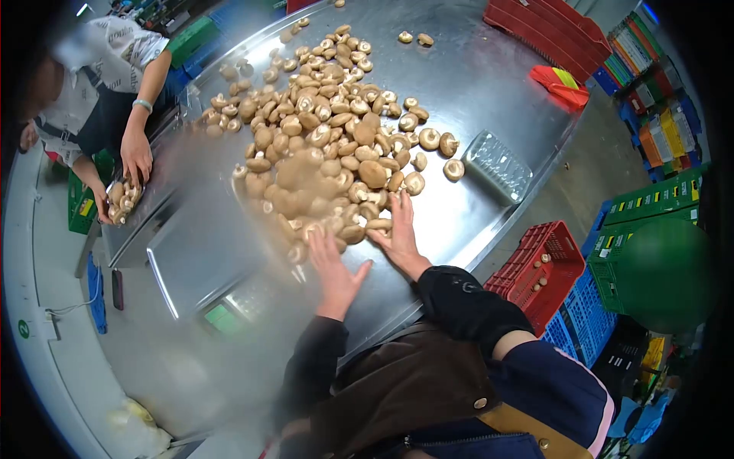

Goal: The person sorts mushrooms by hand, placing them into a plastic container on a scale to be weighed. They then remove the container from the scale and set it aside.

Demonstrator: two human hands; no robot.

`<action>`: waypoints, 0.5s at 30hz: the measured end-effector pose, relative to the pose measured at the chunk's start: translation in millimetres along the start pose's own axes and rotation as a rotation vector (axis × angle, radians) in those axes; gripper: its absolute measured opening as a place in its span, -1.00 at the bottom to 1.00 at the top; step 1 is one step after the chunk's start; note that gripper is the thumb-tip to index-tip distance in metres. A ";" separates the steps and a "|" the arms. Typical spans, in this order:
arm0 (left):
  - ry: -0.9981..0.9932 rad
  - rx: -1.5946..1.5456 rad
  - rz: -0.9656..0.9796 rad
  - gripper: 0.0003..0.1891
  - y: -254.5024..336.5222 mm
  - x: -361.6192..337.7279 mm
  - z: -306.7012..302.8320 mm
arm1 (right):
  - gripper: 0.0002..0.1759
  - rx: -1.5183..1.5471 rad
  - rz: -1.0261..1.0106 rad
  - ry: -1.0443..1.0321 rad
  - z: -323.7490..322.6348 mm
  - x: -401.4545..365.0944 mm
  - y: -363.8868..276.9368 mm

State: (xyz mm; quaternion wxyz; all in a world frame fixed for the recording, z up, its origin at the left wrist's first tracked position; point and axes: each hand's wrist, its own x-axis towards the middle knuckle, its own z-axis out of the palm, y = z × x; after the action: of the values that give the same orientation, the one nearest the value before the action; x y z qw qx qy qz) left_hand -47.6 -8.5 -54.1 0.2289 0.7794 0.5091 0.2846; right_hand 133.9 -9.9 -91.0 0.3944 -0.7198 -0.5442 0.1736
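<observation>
Mushrooms (373, 174) lie at twelve o'clock from the left hand (337, 277), eleven from the right hand (401, 240). Both spread wide, thumbs apart from fingers.

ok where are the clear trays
The clear trays sit on the steel table near its right edge, right of the mushrooms, in the head view.

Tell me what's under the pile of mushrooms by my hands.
The metal table shows around the mushrooms. Whatever lies directly beneath the pile is covered, so I can't tell.
</observation>
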 end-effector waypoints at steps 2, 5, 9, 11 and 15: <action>-0.095 0.193 0.021 0.16 14.1 -1.7 22.8 | 0.09 -0.027 -0.011 -0.056 11.7 9.8 3.8; -0.091 0.275 -0.035 0.15 13.3 6.1 45.9 | 0.06 -0.002 -0.037 -0.129 -2.9 13.9 2.5; -0.036 0.306 -0.099 0.07 17.7 16.3 49.4 | -0.04 0.120 -0.191 -0.250 -49.5 21.3 22.7; -0.033 0.284 -0.095 0.05 15.1 10.9 50.1 | -0.12 0.185 -0.151 -0.211 -96.3 24.1 31.8; 0.063 0.196 -0.067 -0.02 22.6 -1.8 31.8 | -0.05 -0.441 -0.125 0.148 -193.6 63.9 103.4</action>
State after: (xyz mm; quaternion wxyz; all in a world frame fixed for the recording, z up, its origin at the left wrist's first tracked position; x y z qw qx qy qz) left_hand -11.7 -20.8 -63.1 0.1448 0.7714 0.5672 0.2497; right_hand 354.5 -34.4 -36.1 0.2766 -0.7641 -0.5822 -0.0274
